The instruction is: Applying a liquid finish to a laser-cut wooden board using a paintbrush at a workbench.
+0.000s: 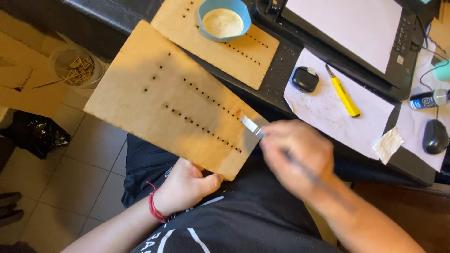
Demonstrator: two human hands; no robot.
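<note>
Left hand [187, 185] grip clamped on slotted board [164, 93] edge, right hand [293, 150] pinching brush [251, 125] atop it.

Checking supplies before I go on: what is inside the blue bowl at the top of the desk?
The blue bowl holds a pale, creamy white substance filling its bottom. It sits on a second perforated board. What kind of substance cannot be told; the bowl's bottom is covered.

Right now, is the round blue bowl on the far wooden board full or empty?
Neither: the round blue bowl stands upright on the far wooden board and holds a shallow layer of pale cream material; its inner walls show above it.
</note>
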